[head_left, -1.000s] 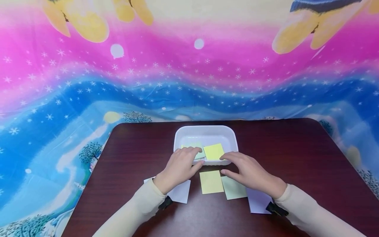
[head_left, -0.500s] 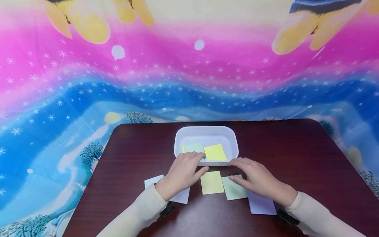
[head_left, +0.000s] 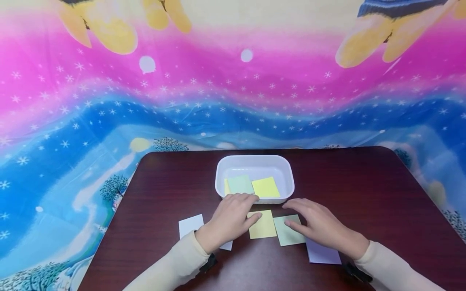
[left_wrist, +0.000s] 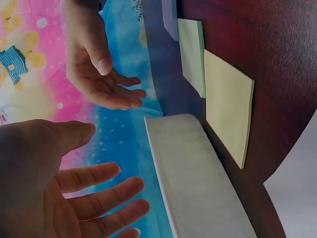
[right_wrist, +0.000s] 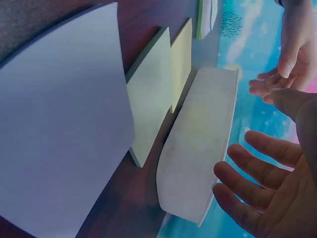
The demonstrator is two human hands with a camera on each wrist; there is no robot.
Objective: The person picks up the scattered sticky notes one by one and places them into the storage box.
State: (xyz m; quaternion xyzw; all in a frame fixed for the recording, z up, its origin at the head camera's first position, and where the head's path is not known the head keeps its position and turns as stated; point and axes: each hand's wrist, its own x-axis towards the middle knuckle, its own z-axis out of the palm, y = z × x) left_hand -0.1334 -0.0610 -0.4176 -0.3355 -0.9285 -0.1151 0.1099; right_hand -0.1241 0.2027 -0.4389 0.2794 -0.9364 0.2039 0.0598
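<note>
A white plastic tub (head_left: 255, 162) stands at the table's far side. Inside it lie a pale green sticky-note pad (head_left: 240, 184), a bright yellow pad (head_left: 266, 187) and a sliver of another yellow one. My left hand (head_left: 230, 218) hovers at the tub's near left, its fingers spread and holding nothing in the left wrist view. On the near right, my right hand (head_left: 324, 222) is likewise spread with nothing in it. Beneath and between the hands lie a pale yellow pad (head_left: 265, 228), a pale green pad (head_left: 289, 238) and a lavender pad (head_left: 322, 252).
Left of these, a whitish pad (head_left: 190, 224) lies partly covered by the left hand and wrist. The dark brown table (head_left: 174, 182) has rounded far corners. Behind it hangs a colourful printed cloth (head_left: 233, 97).
Both hands have drawn back from the tub's near rim toward the person, and the right hand has also shifted rightward. The pads in the tub are now less covered.
</note>
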